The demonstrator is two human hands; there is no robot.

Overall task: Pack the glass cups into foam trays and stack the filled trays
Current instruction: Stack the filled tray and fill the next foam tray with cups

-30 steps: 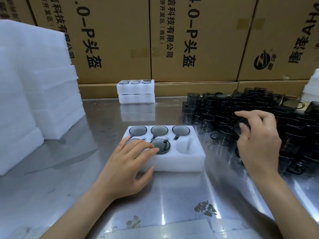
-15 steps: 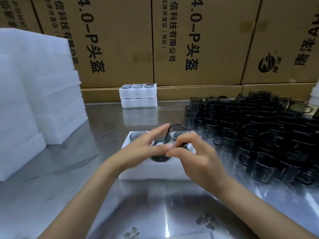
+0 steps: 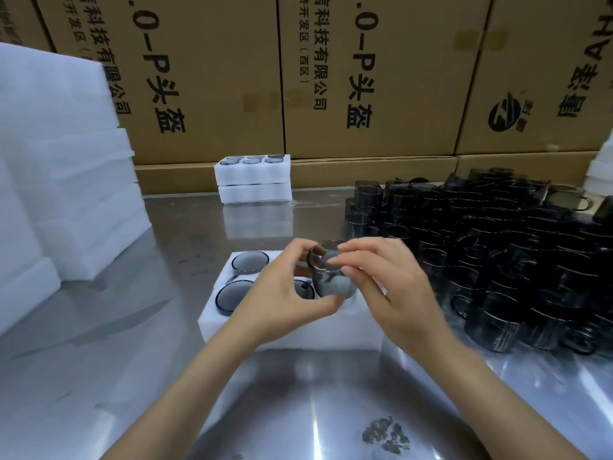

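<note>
Done: two filled trays [image 3: 253, 179] stacked far off.
In hand: my left hand [image 3: 282, 293] and right hand [image 3: 394, 293] both pinch a glass cup [image 3: 330, 272] over the near foam tray [image 3: 288, 330].
Left: I judge this tray is nearly full; loose cups [image 3: 497, 260] wait at right.

Bench in front of me: bare steel tabletop [image 3: 109, 353], scuffed, one dark blotch near my edge, bright glare streaks. Behind it, brown cardboard cartons [image 3: 212, 78] with black Chinese print fill the whole back.
</note>
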